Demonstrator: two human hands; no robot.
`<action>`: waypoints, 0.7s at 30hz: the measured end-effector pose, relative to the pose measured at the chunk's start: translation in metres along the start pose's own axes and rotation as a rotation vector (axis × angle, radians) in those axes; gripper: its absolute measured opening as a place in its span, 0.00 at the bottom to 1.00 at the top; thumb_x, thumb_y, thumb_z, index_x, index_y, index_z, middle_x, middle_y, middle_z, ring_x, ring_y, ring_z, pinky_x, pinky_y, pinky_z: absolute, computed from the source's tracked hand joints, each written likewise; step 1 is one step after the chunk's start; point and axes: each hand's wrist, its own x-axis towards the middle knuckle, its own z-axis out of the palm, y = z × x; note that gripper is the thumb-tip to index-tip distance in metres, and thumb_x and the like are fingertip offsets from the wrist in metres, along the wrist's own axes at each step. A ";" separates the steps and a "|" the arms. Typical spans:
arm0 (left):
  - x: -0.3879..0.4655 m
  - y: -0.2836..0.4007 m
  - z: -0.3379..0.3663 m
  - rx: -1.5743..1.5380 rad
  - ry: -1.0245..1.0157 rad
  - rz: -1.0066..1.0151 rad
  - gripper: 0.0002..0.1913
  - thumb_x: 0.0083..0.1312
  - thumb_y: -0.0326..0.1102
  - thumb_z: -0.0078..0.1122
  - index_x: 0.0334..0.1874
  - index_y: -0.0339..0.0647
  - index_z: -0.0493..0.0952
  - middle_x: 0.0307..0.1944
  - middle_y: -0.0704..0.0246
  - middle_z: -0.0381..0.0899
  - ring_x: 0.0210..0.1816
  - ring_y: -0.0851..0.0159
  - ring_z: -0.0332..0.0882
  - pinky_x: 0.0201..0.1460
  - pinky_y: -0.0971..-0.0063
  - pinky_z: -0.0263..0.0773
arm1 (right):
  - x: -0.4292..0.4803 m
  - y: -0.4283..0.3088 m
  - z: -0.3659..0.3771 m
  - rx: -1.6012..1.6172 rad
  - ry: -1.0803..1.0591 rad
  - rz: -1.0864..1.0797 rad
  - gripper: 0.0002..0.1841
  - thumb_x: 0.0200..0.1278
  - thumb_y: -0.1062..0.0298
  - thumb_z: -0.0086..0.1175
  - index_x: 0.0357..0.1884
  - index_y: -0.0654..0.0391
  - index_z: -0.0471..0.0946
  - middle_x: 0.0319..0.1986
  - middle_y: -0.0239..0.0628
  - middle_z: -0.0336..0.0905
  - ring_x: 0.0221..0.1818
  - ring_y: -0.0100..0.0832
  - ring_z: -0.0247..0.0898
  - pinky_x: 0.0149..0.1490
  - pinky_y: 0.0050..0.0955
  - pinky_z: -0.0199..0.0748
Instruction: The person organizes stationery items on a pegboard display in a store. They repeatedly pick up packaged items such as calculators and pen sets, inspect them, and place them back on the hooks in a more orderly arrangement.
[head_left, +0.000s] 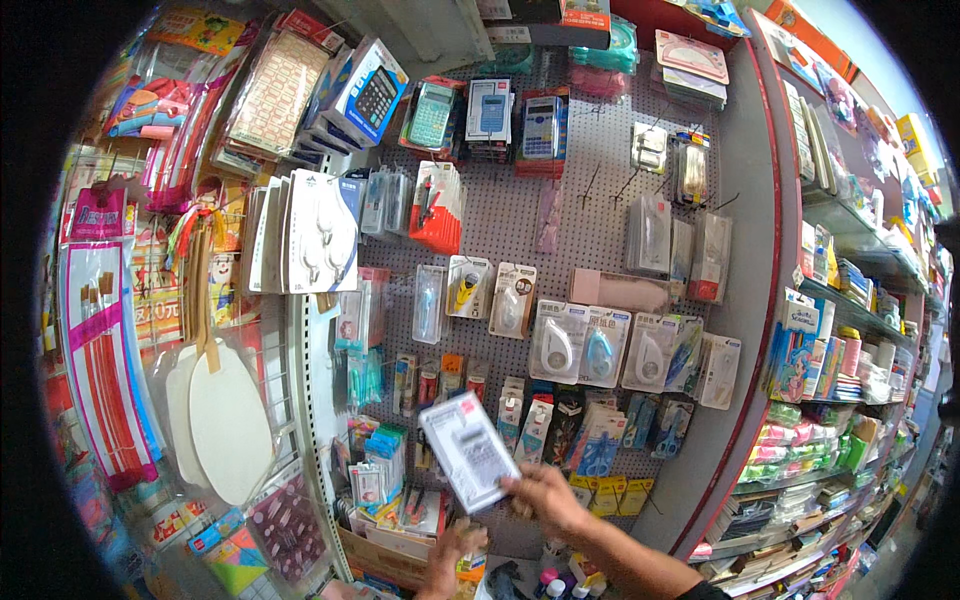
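Note:
My right hand (546, 496) grips the lower right corner of a boxed calculator (466, 450). The white box is tilted, and its front bears a printed grey calculator and a small red logo. It is held in front of the lower part of a perforated display panel (510, 210). Below the box, my left hand (454, 551) is raised with its fingers apart and nothing visible in it; it is slightly blurred and does not touch the box. Behind the hands stands a cardboard box (386, 553) with packaged stationery.
Packaged calculators (489, 116) hang high on the panel. Correction tape packs (559, 341) and scissors packs (602, 442) hang lower on metal hooks, several of which stick out bare. White hook packs (322, 232) protrude at left. A red-edged partition (750, 300) borders stocked shelves at right.

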 end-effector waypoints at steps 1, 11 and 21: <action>-0.014 -0.030 -0.013 0.490 0.188 -0.043 0.34 0.79 0.62 0.53 0.71 0.37 0.75 0.65 0.55 0.84 0.62 0.49 0.83 0.72 0.57 0.70 | 0.010 -0.019 -0.006 0.032 0.040 -0.041 0.15 0.77 0.58 0.63 0.49 0.61 0.82 0.27 0.25 0.76 0.26 0.20 0.68 0.30 0.23 0.63; -0.151 -0.088 -0.050 1.218 -0.050 0.023 0.15 0.75 0.43 0.62 0.36 0.38 0.86 0.31 0.55 0.85 0.36 0.45 0.83 0.43 0.53 0.79 | 0.098 -0.185 -0.027 0.258 0.160 -0.459 0.16 0.79 0.53 0.59 0.41 0.57 0.76 0.28 0.37 0.79 0.19 0.23 0.64 0.24 0.27 0.56; -0.033 -0.039 -0.059 0.592 0.278 -0.160 0.19 0.79 0.48 0.61 0.51 0.35 0.85 0.42 0.69 0.87 0.44 0.69 0.80 0.50 0.66 0.76 | 0.064 -0.105 0.006 0.060 0.156 -0.389 0.18 0.81 0.56 0.57 0.54 0.63 0.77 0.30 0.34 0.80 0.29 0.22 0.73 0.29 0.23 0.66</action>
